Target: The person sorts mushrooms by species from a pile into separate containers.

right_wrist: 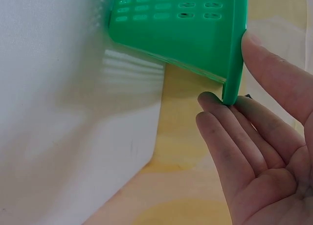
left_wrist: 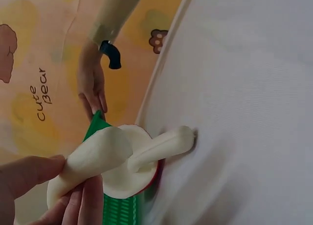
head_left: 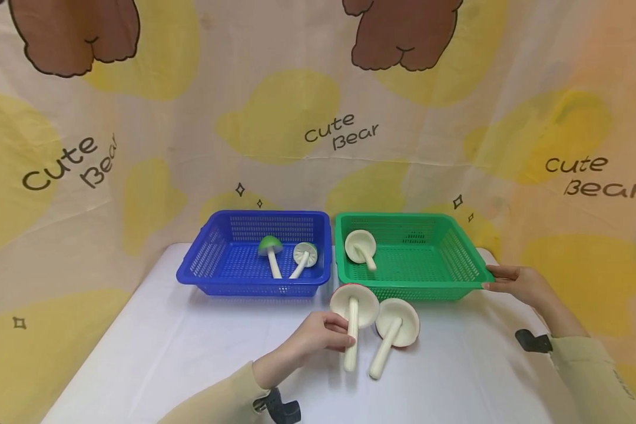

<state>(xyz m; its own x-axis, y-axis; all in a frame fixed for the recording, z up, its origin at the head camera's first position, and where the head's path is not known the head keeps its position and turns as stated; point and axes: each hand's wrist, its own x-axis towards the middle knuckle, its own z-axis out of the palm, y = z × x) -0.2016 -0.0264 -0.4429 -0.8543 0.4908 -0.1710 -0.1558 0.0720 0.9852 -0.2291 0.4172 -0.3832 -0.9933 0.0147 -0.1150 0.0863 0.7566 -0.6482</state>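
My left hand (head_left: 320,338) pinches the thick white stem of a toy mushroom (head_left: 353,335), held cap up before the green basket. Its pale underside faces me, with a thin red edge. In the left wrist view, the thumb and fingers (left_wrist: 90,200) grip that stem. Just right of it, a second red-edged toy mushroom (head_left: 397,330) lies on the table, underside up. My right hand (head_left: 514,285) holds the near right corner of the green basket (head_left: 403,285). In the right wrist view, the thumb presses the rim and the fingers (right_wrist: 227,137) sit beneath it.
Inside the green basket lies one white-stemmed mushroom (head_left: 360,246). A blue basket (head_left: 254,288) stands close on its left, with two mushrooms inside, one showing a green cap (head_left: 270,244). Behind the white table (head_left: 153,353) hangs a patterned curtain (head_left: 275,118).
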